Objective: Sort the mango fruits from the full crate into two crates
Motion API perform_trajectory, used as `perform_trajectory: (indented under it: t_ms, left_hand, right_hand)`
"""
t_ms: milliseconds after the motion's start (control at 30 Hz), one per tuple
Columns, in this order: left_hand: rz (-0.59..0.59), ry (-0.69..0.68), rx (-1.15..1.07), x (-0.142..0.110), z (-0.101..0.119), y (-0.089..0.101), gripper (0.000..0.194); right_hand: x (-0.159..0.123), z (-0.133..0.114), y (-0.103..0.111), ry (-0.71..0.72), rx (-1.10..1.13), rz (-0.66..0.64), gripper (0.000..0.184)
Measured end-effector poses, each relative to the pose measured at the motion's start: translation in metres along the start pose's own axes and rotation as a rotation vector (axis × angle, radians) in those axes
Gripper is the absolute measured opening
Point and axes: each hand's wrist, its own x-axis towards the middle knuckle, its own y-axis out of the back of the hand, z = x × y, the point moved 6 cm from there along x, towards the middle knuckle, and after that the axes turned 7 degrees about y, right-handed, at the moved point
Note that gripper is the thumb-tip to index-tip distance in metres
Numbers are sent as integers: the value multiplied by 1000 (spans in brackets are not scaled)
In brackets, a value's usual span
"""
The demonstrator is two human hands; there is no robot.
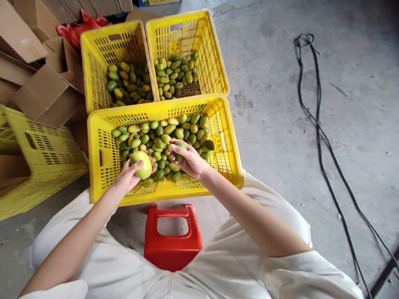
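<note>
My left hand (pixel 131 174) is closed around a large pale yellow-green fruit, which looks like a mango (pixel 141 164). In my right hand (pixel 191 160) is a smaller dark green fruit (pixel 180 151), held between thumb and fingers; my hand hides part of it. Both hands are above the near yellow crate (pixel 162 197), which holds many loose green and yellow fruits (pixel 158 143). Behind it, side by side, stand a far-left yellow crate (pixel 90 79) and a far-right yellow crate (pixel 218 62), each with similar fruits inside.
Cardboard boxes (pixel 46 95) and a red plastic bag (pixel 82 31) are piled at the upper left. Another yellow crate (pixel 52 153) leans at the left. A red stool (pixel 173 249) is between my legs. Black cable (pixel 321 133) lies on the concrete floor (pixel 264 104) at right.
</note>
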Motion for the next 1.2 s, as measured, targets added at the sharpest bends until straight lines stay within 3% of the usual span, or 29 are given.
perform_trajectory:
  t_ms: [167,300,433,567,700,900,1067,1200]
  left_hand:
    - [-58,81,-61,-5,3,-12,80]
    - [-70,72,-39,-5,1,-13,79]
    - [-16,33,2,-1,-1,2,75]
    - [87,42,-39,1,-1,14,65]
    - [117,18,-77,-1,5,8,50]
    - [61,45,18,-2,2,1,62]
    - [28,59,-52,-3,4,-2,59]
    - [-56,127,-61,-3,1,-11,69]
  right_hand:
    - [4,6,2,-13,63,-23,43]
    - [4,8,2,5,20,-32,56]
    - [1,7,0,14,-34,-6,69]
    - [-2,4,-2,-18,-56,-25,52]
    - [-3,2,-3,-33,-48,-42,44]
    - [-2,6,-3,-14,-107,-81,52]
    - [2,6,0,-12,10,-81,38]
    - [2,4,-4,17,11,-112,44]
